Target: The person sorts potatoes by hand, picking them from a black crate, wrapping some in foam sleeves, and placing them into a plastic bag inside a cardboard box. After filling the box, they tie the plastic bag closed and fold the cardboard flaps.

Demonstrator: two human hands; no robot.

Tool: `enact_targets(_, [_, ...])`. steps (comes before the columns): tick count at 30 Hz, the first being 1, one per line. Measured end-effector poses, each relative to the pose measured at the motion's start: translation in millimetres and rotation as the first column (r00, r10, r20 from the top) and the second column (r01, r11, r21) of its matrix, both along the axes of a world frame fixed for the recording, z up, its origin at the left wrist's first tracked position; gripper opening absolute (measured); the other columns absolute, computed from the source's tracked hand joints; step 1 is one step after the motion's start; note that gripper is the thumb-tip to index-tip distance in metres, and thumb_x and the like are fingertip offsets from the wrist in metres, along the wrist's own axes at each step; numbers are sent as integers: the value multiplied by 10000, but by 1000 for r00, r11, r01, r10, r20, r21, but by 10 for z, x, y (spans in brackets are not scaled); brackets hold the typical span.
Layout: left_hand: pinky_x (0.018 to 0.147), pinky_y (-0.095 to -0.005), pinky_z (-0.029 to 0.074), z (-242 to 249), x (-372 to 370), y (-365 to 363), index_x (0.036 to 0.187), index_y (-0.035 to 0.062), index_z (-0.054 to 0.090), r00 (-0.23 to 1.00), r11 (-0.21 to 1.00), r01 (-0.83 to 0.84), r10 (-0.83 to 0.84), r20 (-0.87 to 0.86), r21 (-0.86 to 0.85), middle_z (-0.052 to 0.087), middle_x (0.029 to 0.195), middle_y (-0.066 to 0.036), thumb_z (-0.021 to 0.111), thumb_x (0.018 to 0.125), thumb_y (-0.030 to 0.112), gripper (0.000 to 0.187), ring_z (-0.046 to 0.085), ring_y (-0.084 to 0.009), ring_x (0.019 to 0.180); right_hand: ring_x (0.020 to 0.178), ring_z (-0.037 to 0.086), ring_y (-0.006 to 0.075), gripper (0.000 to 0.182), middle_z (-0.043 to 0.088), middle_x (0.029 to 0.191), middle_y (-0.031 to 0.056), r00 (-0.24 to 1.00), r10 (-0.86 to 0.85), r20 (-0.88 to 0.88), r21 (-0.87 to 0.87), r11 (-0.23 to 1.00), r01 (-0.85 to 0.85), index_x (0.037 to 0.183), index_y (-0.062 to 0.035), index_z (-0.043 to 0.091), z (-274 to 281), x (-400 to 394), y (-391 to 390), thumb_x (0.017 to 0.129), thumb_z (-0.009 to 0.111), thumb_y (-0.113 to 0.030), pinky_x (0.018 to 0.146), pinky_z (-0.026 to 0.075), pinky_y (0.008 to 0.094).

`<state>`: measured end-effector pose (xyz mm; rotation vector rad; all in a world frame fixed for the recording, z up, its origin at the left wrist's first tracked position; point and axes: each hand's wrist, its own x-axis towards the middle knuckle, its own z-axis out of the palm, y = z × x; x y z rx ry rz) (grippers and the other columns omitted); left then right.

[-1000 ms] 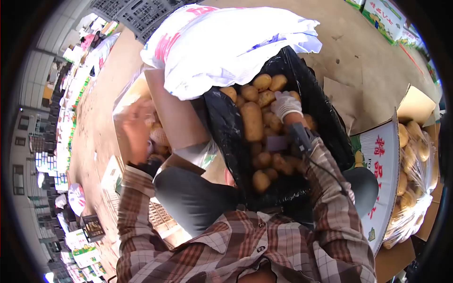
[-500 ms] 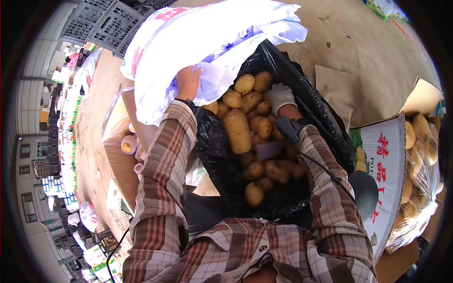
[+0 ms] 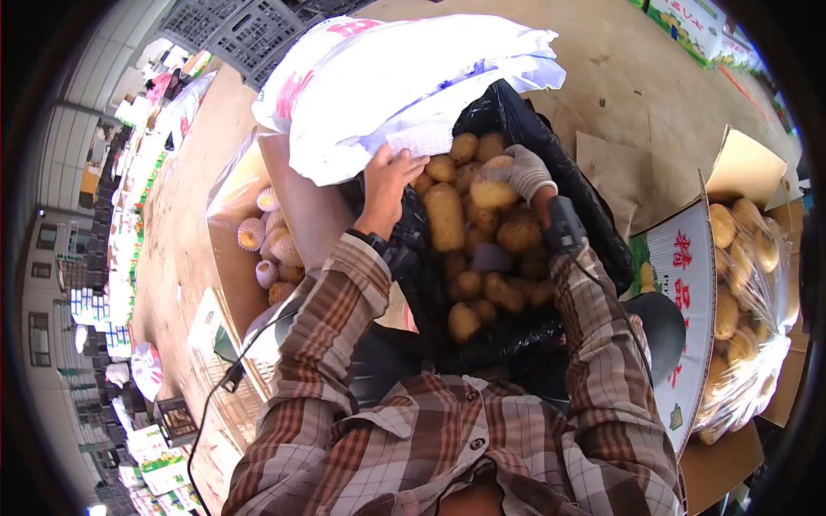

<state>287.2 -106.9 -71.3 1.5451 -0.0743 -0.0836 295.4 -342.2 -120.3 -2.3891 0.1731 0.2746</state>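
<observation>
A crate lined with black plastic (image 3: 594,215) stands before me, with many potatoes (image 3: 445,219) in it. My gloved right hand (image 3: 527,175) grips a potato (image 3: 495,194) above the others on the crate's far right side. My bare left hand (image 3: 389,185) is at the near edge of a big white plastic sack (image 3: 404,77), its fingers closed on a white foam net sleeve (image 3: 419,140). A small purplish piece (image 3: 490,257) lies among the potatoes.
On the left, an open carton (image 3: 225,249) holds potatoes in foam nets (image 3: 280,245). To the right, a printed carton (image 3: 675,292) contains potatoes in clear plastic (image 3: 748,284). Grey plastic crates (image 3: 249,39) are at the far left; flattened cardboard (image 3: 607,176) lies on the floor.
My right hand has lifted a potato from the pile. My left hand has shifted right and nearer with the foam net. The view has turned slightly, showing more of the left carton.
</observation>
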Motion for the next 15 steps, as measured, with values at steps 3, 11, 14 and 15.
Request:
enact_targets(3, [929,-405,424,-48,-342,-40,1299,43,372,954,999,-36,29,-300,-18,486,1244,-89,532,904,305,500,500,-235,1131,881,578,152,574,629,970,87,992,88,89,582,803,-124,1084,41,571,-94,-7,93,710,746,-357,775,475,284])
enact_targets(11, [738,-402,545,54,-1208,64,1306,79,381,831,574,133,-508,-225,-808,527,1198,-173,434,914,420,523,575,-362,997,871,587,186,317,625,971,48,860,252,-444,894,62,443,1065,-98,569,134,-778,579,859,561,-339,761,503,317])
enact_targets(14, [706,-403,562,62,-1438,160,1293,65,391,772,400,30,-592,-233,-916,531,1172,-206,409,918,429,522,597,-389,929,946,576,205,309,604,1059,21,890,290,351,871,248,-424,1112,-122,543,-535,-869,982,825,559,-234,835,480,327])
enact_targets(15, [686,-405,566,58,-1495,203,1285,60,398,787,393,63,-584,-196,-917,530,1168,-211,413,913,435,528,601,-391,909,972,572,212,323,597,1089,12,794,240,559,722,330,-608,1128,-130,535,-639,-862,1050,813,559,-200,859,473,331])
